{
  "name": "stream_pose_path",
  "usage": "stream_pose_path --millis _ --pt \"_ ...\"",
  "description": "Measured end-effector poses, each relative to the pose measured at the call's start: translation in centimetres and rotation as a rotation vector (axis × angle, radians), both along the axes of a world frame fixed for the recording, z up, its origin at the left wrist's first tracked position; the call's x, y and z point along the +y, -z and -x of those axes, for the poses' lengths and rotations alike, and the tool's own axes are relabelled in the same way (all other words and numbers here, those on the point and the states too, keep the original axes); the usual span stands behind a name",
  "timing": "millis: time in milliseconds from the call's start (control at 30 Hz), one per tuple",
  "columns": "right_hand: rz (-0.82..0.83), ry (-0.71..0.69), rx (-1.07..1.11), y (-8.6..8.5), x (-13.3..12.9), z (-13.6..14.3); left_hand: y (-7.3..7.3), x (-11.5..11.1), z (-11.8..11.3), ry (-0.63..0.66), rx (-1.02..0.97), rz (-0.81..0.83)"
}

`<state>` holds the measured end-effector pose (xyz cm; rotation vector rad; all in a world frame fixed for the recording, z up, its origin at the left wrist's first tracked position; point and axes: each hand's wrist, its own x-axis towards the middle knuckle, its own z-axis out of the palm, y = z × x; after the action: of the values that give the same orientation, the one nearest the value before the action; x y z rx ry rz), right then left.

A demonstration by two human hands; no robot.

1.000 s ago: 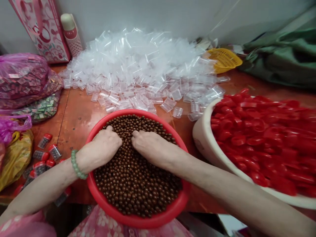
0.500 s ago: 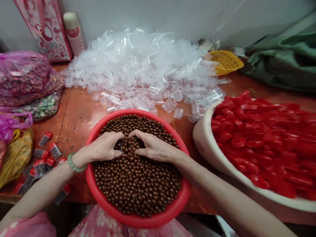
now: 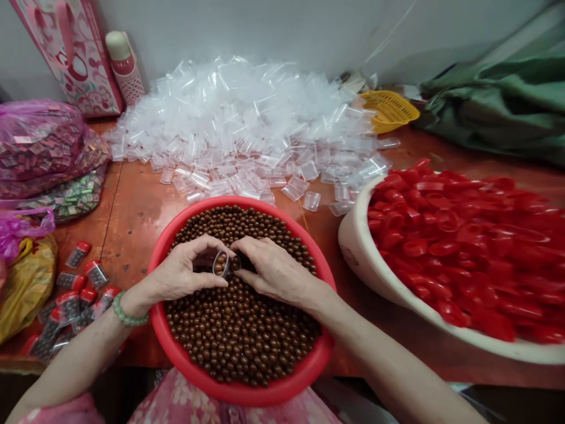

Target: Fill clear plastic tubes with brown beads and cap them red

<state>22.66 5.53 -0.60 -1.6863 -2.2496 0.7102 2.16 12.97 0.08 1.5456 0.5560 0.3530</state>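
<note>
My left hand (image 3: pixel 188 268) is closed around a small clear plastic tube (image 3: pixel 220 264), tilted so that its oval mouth faces me, with brown balls inside. Close beside it, my right hand (image 3: pixel 269 268) has its thumb and forefinger curled together. A few brown balls and a dark edge show at those fingertips, but what they grip is mostly hidden. Both hands are just over the brown balls (image 3: pixel 247 335) that fill a red basin (image 3: pixel 155 318).
Behind the basin lies a heap of clear plastic tubes (image 3: pixel 247 129). On the right, a white tub (image 3: pixel 359 241) holds red caps (image 3: pixel 454 247). Filled red-capped tubes (image 3: pixel 79 253) lie at left near plastic bags (image 3: pixel 39 147). A yellow basket (image 3: pixel 388 112) and a flask (image 3: pixel 123 68) stand farther back.
My hands have come up out of the balls, and the left tube now shows balls in its mouth. The right hand has moved closer to the left. The view has shifted slightly.
</note>
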Motion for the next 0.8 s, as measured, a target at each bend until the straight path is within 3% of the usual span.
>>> stream_pose_path --millis 233,433,500,600,700,800 --pt "-0.036 -0.019 0.033 -0.2 0.2 0.1 -1.1 -0.9 0.6 -0.037 0.159 -0.154" --pt "-0.175 0.054 -0.077 -2.6 -1.9 -1.4 -0.5 -1.1 0.6 -0.007 0.274 -0.126" --pt "-0.225 0.183 -0.119 -3.8 -3.5 -3.3 -0.6 -1.5 0.5 -0.048 0.279 -0.066" --pt "-0.243 0.532 -0.292 -4.6 -5.7 -7.8 -1.0 -2.0 0.2 -0.083 0.279 0.015" --pt "-0.179 0.821 -0.579 -3.9 -7.1 -12.1 -1.3 -2.5 -0.3 -0.089 0.267 0.058" --pt "-0.098 0.892 -0.733 -2.2 -7.6 -14.5 -1.5 -2.9 -0.8 -0.064 0.278 0.032"
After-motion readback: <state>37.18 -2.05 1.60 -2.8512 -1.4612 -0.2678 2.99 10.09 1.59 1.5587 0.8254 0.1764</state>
